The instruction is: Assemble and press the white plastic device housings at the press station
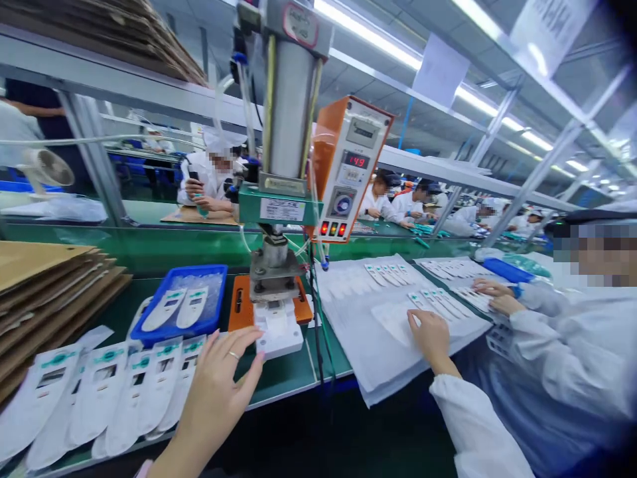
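My left hand (221, 378), wearing a ring, has its thumb and fingers apart. Its fingertips are at the near left edge of a white fixture block (279, 338) under a pneumatic press (276, 265). A white part with a small window lies in that block, partly below the press head. My right hand (432, 335) is over the paper-covered area on the right. Its bent fingers are closed at the edge of a white plastic casing (391, 322); the thumb is hidden. Rows of white casings with teal marks (385, 273) lie beside it.
More casings (99, 392) lie overlapped at left, near a blue tray (164, 328) holding two. Cardboard (44, 285) is stacked far left. An orange control box (351, 172) hangs beside the press. A co-worker's hands (497, 295) handle parts at right. Cables hang before the bench.
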Demonstrator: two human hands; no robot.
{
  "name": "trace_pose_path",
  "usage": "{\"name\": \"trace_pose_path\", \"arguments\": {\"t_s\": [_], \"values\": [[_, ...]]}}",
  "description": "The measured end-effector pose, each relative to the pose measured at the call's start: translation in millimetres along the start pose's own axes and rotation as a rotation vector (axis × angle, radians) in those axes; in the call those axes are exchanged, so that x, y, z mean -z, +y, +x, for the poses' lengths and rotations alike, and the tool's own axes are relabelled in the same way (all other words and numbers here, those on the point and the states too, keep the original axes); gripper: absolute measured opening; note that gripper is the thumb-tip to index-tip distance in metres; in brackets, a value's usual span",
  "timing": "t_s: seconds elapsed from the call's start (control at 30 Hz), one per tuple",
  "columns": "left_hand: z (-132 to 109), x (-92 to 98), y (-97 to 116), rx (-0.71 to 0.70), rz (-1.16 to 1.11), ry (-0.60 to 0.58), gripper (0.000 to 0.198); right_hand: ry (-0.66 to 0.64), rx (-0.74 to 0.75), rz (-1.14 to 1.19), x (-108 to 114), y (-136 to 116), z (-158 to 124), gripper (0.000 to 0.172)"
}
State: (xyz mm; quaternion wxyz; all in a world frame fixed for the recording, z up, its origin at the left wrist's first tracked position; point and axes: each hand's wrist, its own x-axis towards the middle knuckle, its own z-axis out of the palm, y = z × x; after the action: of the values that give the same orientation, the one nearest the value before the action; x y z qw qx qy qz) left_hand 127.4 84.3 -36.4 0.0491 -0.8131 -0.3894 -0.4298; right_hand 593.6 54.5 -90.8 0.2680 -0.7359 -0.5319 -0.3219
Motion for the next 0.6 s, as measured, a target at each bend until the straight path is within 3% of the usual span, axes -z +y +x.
{"name": "trace_pose_path", "arguments": {"t_s": [0.13, 0.27, 0.43, 0.53, 0.6], "values": [[10.6, -18.7, 0.9, 0.011, 0.025, -0.039, 0.028, -0.075, -0.15, -0.208, -8.5, 57.6, -3.3, 0.02], [16.8, -28.3, 7.1, 0.072, 0.028, -0.11, 0.033, -0.151, -0.162, -0.286, -16.4, 87.4, -7.3, 0.025], [21.6, -27.8, 21.8, 0.142, -0.037, -0.122, 0.032, -0.23, -0.165, -0.324, -23.8, 99.6, -12.7, 0.024], [22.3, -25.2, 26.7, 0.162, -0.074, -0.108, 0.03, -0.226, -0.181, -0.355, -25.8, 98.5, -15.5, 0.016], [22.8, -23.9, 27.9, 0.169, -0.08, -0.1, 0.029, -0.217, -0.197, -0.374, -25.1, 97.6, -17.4, 0.019]]}}
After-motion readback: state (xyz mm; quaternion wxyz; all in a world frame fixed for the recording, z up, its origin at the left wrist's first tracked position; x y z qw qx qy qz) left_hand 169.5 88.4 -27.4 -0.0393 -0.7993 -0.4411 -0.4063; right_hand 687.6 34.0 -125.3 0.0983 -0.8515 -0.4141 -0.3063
